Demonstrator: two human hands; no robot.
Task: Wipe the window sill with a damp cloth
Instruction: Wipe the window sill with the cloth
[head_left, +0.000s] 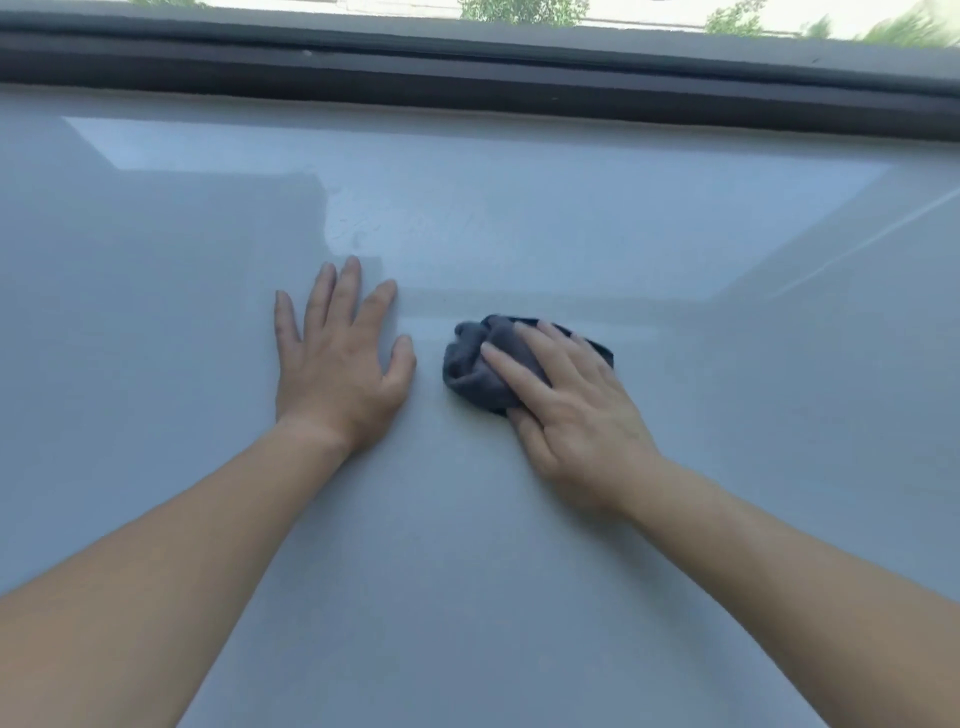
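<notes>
A wide, pale grey window sill (519, 545) fills most of the view. A crumpled dark grey cloth (475, 366) lies on it just right of centre. My right hand (576, 410) rests flat on top of the cloth with its fingers stretched out over it, pressing it onto the sill. My left hand (340, 358) lies palm down on the bare sill to the left of the cloth, fingers spread, a short gap away from it. A faint smeared patch (395, 223) shows on the sill beyond my left hand.
The dark window frame (467, 83) runs along the far edge of the sill, with glass and green trees (524, 10) beyond it. Bright window reflections lie across the far half of the sill.
</notes>
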